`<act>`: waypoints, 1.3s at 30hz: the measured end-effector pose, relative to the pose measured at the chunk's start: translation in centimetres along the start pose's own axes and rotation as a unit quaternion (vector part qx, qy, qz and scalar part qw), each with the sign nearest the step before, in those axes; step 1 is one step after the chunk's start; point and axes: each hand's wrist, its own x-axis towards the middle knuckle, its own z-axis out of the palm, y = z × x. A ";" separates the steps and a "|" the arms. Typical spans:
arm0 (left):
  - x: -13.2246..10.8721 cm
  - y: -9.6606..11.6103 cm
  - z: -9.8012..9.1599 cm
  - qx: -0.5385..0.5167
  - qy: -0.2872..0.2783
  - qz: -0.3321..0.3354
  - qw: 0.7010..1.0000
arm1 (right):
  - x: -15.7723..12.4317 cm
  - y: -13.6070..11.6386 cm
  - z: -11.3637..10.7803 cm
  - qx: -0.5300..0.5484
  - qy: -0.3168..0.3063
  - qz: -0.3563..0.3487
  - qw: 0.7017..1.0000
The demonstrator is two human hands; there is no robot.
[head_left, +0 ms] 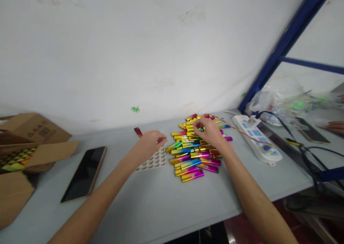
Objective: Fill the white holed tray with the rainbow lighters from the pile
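Observation:
My left hand (152, 143) is over a white tray (154, 162) with rows of round holes, its fingers drawn together at the tips. From behind its back juts the end of a red stick with a black tip (138, 132); whether the hand grips it or it stands in the tray is hidden. To the right lies a loose pile of shiny two-tone metallic sticks (189, 161), yellow blending into purple, blue, green or red. My right hand (208, 129) reaches over the far part of this pile, thumb and forefinger pinched together. What sits in that pinch cannot be made out.
A black-screened phone (84, 174) lies left of the tray. Farther left stands an open cardboard box (53, 154) holding yellowish sticks. On the right are a white power strip (256, 140), a thin red-yellow wire (236, 127), black cables, a blue frame (268, 66) and another person's hand (335, 126).

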 end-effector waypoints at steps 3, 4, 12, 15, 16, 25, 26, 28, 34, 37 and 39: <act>3.4 1.2 3.4 0.004 0.049 0.009 0.999 | -0.1 0.1 0.1 -0.005 0.039 0.014 0.999; 4.4 1.2 4.2 0.000 0.061 0.002 0.998 | -0.2 0.1 0.2 -0.006 0.048 0.019 0.999; 8.1 0.4 4.6 -0.057 -0.039 0.056 0.996 | -0.1 0.7 0.9 0.014 0.068 0.044 0.997; 8.1 0.4 4.4 -0.090 -0.049 0.066 0.993 | -0.1 0.7 0.9 0.018 0.073 0.043 0.996; 7.9 0.4 4.4 -0.100 -0.040 0.062 0.992 | -0.1 0.8 0.9 0.017 0.076 0.047 0.996; 3.9 0.8 3.5 -0.245 0.124 -0.033 0.961 | -0.3 0.5 0.3 0.008 0.072 0.078 0.994; 3.0 1.0 3.0 -0.302 0.132 -0.041 0.943 | -0.4 0.4 0.3 0.012 0.076 0.067 0.995; 1.2 1.4 2.2 -0.404 0.124 -0.060 0.905 | -0.4 0.0 0.4 0.018 0.087 0.034 0.996; -3.7 2.1 1.0 -0.568 0.103 -0.145 0.804 | -0.6 -1.9 1.4 0.019 0.093 -0.039 0.995; -5.2 1.9 0.9 -0.610 0.092 -0.186 0.765 | -0.8 -2.8 1.9 0.019 0.083 -0.056 0.995; -5.8 1.7 0.9 -0.626 0.104 -0.203 0.746 | -0.9 -3.2 2.2 0.018 0.085 -0.076 0.993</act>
